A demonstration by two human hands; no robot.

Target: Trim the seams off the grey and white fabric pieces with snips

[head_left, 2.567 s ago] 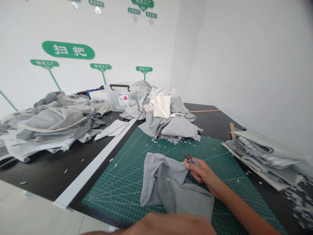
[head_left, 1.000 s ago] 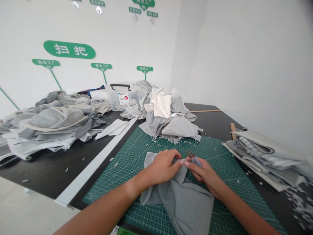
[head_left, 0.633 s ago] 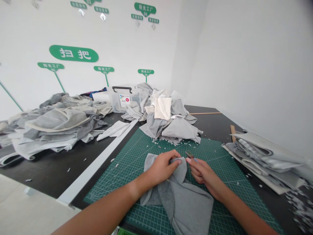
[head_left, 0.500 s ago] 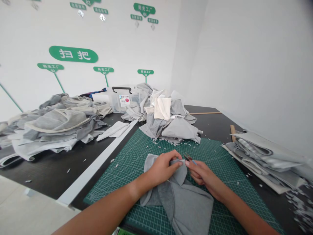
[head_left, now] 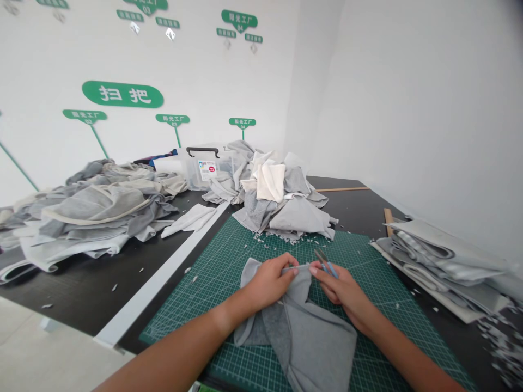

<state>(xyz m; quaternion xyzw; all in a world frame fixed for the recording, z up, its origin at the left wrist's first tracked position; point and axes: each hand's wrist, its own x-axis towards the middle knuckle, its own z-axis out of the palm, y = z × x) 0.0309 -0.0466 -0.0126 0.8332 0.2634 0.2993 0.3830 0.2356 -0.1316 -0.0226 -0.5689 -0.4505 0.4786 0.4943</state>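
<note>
- I see the left hand (head_left: 267,280) on the gray cloth (head_left: 310,337), its fingers (head_left: 289,268) pinching the cloth's raised top edge.
- The right hand (head_left: 342,283) meets that same edge; its fingers (head_left: 316,270) are closed around small blue-handled snips (head_left: 326,263), whose blades look slightly parted, though I cannot be sure.
- The cloth lies crumpled on the green cutting mat (head_left: 229,256), near the tabletop's (head_left: 81,283) front edge.
- A fabric heap (head_left: 286,204) sits behind it, and stacked pieces (head_left: 441,256) lie to the right.

A clear storage box (head_left: 206,166) sits between fabric heaps (head_left: 286,209).
</note>
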